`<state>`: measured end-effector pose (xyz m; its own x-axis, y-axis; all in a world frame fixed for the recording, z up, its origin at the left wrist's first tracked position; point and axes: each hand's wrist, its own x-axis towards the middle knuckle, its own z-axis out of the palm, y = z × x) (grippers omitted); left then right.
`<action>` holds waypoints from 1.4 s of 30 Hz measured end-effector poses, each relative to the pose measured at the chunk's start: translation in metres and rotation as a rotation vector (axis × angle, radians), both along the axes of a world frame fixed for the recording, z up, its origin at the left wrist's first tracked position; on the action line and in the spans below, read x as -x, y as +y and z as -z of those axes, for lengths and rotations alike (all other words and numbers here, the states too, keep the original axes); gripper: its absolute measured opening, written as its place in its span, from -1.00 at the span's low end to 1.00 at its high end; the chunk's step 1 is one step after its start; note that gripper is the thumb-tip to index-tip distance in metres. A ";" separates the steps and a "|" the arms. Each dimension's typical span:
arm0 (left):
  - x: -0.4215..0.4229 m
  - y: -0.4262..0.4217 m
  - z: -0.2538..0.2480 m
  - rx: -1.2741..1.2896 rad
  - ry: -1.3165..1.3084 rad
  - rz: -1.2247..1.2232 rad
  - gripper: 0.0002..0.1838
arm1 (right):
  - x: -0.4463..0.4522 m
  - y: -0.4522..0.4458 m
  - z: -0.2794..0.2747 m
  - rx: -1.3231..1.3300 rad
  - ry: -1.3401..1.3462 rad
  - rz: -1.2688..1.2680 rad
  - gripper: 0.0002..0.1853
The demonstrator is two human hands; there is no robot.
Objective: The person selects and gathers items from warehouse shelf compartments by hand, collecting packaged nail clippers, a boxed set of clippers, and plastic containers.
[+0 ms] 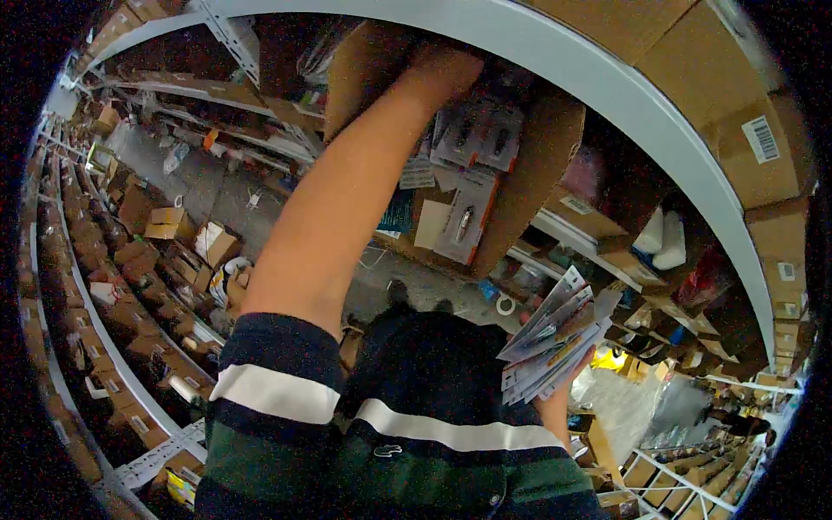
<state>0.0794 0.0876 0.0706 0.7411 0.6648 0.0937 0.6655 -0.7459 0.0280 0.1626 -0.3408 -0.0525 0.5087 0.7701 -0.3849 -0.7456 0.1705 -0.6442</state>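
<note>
My left hand [446, 74] reaches into the dark upper part of an open cardboard box [530, 186] on a shelf; its fingers are lost in shadow. Inside the box, flat blister-type packs [468, 217] with orange edges and small dark items lie beside and below my forearm. In my right hand [559, 394], at the lower right near my body, is a fanned stack of thin flat packs [550, 342]. The fingers wrap around the stack's lower right side, partly hidden by it.
A pale shelf beam [641, 91] curves above the box. Labelled cartons [750, 130] stand on the upper right. More shelves with boxes [108, 347] run along the left. Open cartons [169, 224] sit on the aisle floor [208, 182]. A tape roll [505, 304] hangs near the stack.
</note>
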 end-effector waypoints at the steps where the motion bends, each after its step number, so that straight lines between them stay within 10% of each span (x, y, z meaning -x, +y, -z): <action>1: -0.002 0.004 0.002 0.002 -0.010 0.000 -0.53 | 0.004 0.002 -0.010 -0.057 -0.043 -0.085 -0.04; 33: 0.000 0.034 0.014 -0.006 -0.081 0.041 -0.62 | 0.023 0.015 -0.044 -0.063 -0.083 -0.076 0.04; 42: 0.008 0.037 0.046 -0.411 -0.304 0.254 -0.64 | 0.010 -0.009 -0.002 -0.035 0.048 -0.030 -0.07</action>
<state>0.0714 0.1241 0.0248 0.7723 0.3331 0.5408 0.4710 -0.8716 -0.1357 0.1523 -0.3498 -0.0507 0.4665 0.7981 -0.3814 -0.7809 0.1690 -0.6014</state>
